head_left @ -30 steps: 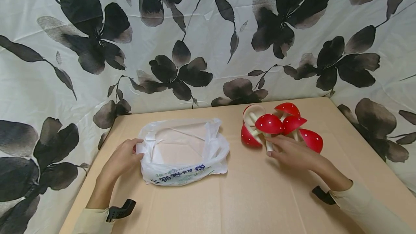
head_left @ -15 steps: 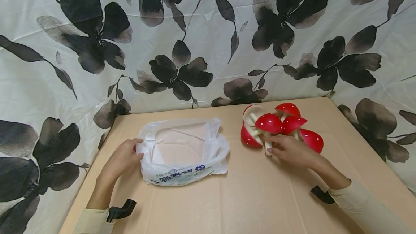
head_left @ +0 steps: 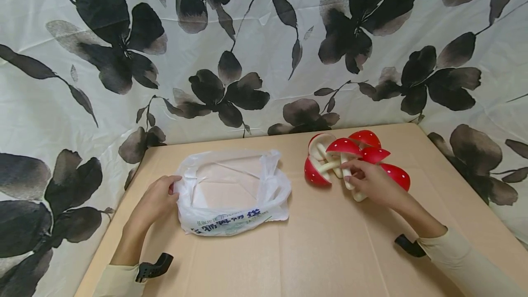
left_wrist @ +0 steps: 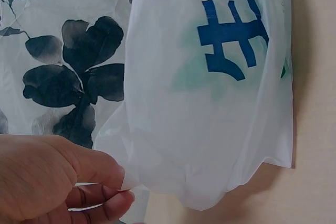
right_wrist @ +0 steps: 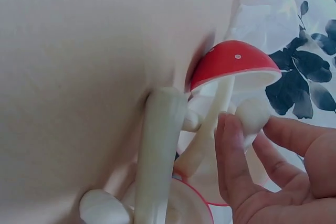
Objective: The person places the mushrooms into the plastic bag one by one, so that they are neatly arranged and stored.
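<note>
A white plastic bag (head_left: 231, 223) with blue and green print lies at the middle left of the table in the head view. Thumb and fingers of my left hand (head_left: 153, 200) pinch its left edge; the left wrist view shows the thin plastic (left_wrist: 199, 124) between the fingertips. On the right, my right hand (head_left: 378, 186) pinches the pale stem of a toy mushroom (head_left: 343, 147) with a white-dotted red cap. In the right wrist view, the rounded stem end (right_wrist: 254, 114) sits between thumb and fingers. Several similar mushrooms (head_left: 316, 173) are heaped around it, partly hidden by the hand.
The light wooden-coloured tabletop (head_left: 247, 265) holds the bag and the mushroom pile. Behind it hangs a white cloth (head_left: 288, 86) with dark flowers. One mushroom (head_left: 397, 176) lies at the pile's right side.
My right hand has risen slightly, and the pinched mushroom has tilted, its cap shifting up. Another stem end now shows below the fingers. My left hand stays at the bag's edge.
</note>
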Tool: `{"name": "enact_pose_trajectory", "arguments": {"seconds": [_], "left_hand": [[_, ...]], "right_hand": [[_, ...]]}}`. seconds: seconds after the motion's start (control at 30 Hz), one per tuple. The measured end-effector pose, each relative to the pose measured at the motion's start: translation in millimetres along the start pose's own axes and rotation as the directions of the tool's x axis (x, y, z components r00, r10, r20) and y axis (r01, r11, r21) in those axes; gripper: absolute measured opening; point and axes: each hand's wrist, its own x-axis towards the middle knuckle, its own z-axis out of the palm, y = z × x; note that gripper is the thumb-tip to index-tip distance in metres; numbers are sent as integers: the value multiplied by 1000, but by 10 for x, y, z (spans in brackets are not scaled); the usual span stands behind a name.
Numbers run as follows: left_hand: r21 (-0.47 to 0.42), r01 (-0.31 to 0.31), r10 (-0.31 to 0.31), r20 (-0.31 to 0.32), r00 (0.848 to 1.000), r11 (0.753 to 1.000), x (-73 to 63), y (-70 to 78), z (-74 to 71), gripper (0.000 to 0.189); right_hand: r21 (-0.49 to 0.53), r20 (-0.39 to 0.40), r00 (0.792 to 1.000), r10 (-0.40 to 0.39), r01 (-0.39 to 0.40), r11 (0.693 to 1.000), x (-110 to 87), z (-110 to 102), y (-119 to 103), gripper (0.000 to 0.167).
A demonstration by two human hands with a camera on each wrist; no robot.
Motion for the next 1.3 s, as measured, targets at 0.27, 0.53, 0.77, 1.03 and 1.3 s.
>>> {"name": "enact_pose_trajectory", "arguments": {"seconds": [0.27,0.53,0.77,1.03,1.3], "left_hand": [[-36,-19,18,-17,1000,999,-21,9,-31,39],[-72,-3,4,19,1000,997,6,9,-62,44],[-106,9,-4,42,999,994,22,-19,-87,46],[-107,0,4,31,1000,994,25,-29,-93,46],[-100,-5,8,31,999,995,4,-13,-104,44]], "right_hand": [[40,3,1000,-23,23,999,-16,-109,-15,50],[73,20,999,29,-31,997,1,-211,-21,54],[161,38,999,29,-35,986,26,-308,-76,52],[208,33,999,26,-32,978,82,-376,-172,57],[188,13,999,30,-32,982,101,-402,-248,57]]}}
